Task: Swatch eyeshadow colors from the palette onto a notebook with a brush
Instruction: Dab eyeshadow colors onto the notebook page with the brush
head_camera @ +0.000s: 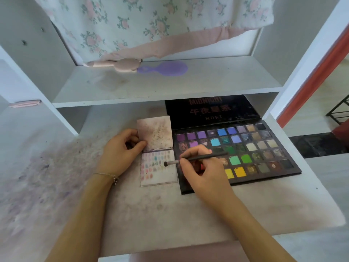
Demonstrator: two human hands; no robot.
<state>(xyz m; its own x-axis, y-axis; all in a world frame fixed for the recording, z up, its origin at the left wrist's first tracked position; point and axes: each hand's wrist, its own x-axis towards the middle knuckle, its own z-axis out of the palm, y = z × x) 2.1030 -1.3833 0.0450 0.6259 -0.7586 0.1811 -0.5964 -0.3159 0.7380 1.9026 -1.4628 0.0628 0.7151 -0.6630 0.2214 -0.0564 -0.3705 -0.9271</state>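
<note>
Right hand (pixel 202 173) pinching brush (pixel 196 158) over notebook (pixel 159 174), left hand (pixel 120 150) gripping its page

Your notebook (pixel 158 150) lies on the desk (pixel 151 208), touching the left side of the palette (pixel 236 154). Your left hand (pixel 120 150) is left of the notebook. Your right hand (pixel 204 171) is over the palette's near left corner, and its brush (pixel 196 158) pokes left over the notebook.

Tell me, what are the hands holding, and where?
The right hand pinches the brush near its bristle end. The left hand holds the notebook by its left edge.
</note>
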